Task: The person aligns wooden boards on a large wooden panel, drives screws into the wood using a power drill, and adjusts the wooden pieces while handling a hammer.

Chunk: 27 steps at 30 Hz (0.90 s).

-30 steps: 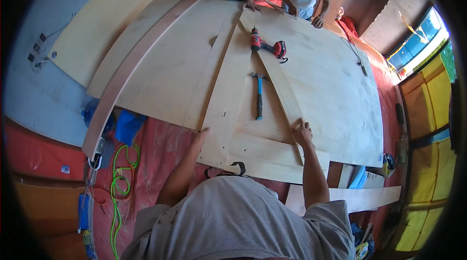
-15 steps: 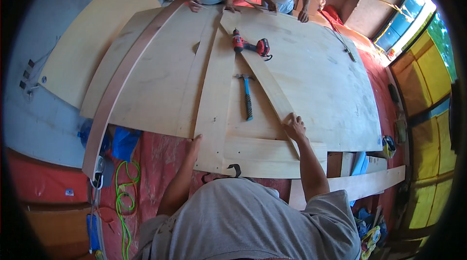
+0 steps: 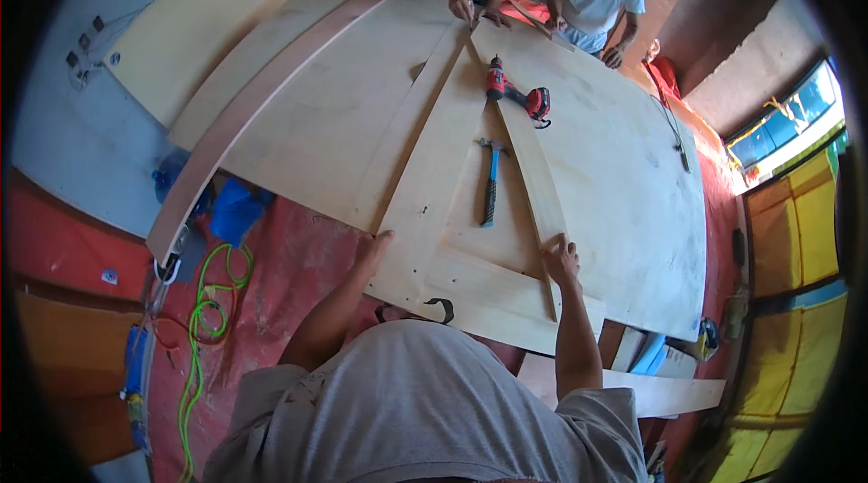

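My left hand (image 3: 378, 252) grips the left edge of a wide, flat wooden board (image 3: 425, 184), thumb on top and fingers hidden by the edge. My right hand (image 3: 562, 262) closes over a narrow wooden strip (image 3: 529, 162) that slants away from the wide board's far end. A short crosswise board (image 3: 493, 288) lies under the strip's near end. Between strip and wide board rests a blue-handled claw hammer (image 3: 491, 184). Farther up, a red and black cordless drill (image 3: 515, 92) lies across the strip.
Large plywood sheets (image 3: 624, 184) lie beneath. A long plank (image 3: 262, 103) runs along the left. Two people stand at the far edge; one has both hands (image 3: 463, 8) by the wide board's far end. A green cord (image 3: 203, 329) trails on the red floor covering (image 3: 289, 257).
The whole view has turned, shifting the boards rightward in the picture. The left co-worker's hand has come nearer the wide board's far end. Both my hands stay on their pieces.
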{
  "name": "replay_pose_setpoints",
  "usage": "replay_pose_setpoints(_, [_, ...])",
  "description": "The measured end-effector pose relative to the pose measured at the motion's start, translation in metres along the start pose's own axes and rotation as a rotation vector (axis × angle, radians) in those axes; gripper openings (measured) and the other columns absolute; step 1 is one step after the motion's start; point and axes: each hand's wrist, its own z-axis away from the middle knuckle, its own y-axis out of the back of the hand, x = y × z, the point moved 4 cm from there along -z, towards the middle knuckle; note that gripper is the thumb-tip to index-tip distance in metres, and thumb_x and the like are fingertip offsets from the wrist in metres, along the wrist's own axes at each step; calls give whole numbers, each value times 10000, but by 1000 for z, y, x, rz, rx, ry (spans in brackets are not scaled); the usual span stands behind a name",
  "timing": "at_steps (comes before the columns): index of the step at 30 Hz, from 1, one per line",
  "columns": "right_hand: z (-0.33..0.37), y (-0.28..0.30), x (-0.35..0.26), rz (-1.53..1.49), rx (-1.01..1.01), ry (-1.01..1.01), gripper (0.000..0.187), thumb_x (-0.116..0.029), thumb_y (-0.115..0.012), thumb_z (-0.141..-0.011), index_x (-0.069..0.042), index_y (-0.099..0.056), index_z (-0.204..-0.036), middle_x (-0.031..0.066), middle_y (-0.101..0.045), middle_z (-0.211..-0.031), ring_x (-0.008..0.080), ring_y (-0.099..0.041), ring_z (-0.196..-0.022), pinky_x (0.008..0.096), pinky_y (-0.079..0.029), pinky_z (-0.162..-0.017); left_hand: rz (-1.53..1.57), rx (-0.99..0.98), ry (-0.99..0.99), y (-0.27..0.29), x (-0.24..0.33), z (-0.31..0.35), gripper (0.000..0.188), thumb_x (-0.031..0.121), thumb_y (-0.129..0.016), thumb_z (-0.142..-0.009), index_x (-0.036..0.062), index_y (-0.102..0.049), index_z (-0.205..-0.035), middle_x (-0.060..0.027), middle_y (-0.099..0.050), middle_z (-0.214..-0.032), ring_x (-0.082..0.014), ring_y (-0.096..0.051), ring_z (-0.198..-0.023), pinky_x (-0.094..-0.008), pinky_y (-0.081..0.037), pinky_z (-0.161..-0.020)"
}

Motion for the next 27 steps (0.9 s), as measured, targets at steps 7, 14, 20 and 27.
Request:
replay_pose_setpoints(7, [-2,-11,10,28,-22,14,741,-431,-699,-853,-203,-332,-1454,216,-438,-1371,499,-474,-1239,633,-436,-974,19,-82,-8,4,20,17,748,551,-712,-786,-130,-652,-1088,-332,-678,-1100,-415,-679,-1054,-461,-536,-848])
replay_pose_setpoints(14, [-11,-7,4,17,-41,86,757,-441,-694,-876,-114,-337,-1457,302,-460,-1350,519,-464,-1246,588,-438,-1015,-12,-99,-46,20,30,27,695,542,-717,-797,-114,-683,-1025,-309,-699,-1044,-411,-690,-1015,-451,-539,-849])
replay_pose_setpoints(20, [-20,-19,22,2,-80,153,807,-472,-687,-873,-98,-314,-1483,309,-426,-1401,505,-439,-1280,573,-415,-1047,-13,-130,-4,33,50,49,699,551,-690,-802,-95,-678,-1070,-301,-694,-1064,-417,-676,-1050,-450,-523,-897])
replay_pose_setpoints(27, [-16,-14,9,-11,-150,162,914,-494,-671,-894,6,-243,-1529,335,-382,-1445,480,-365,-1351,517,-366,-1116,41,-173,-3,23,28,32,683,515,-704,-796,-68,-651,-1149,-287,-675,-1148,-402,-649,-1118,-445,-503,-947])
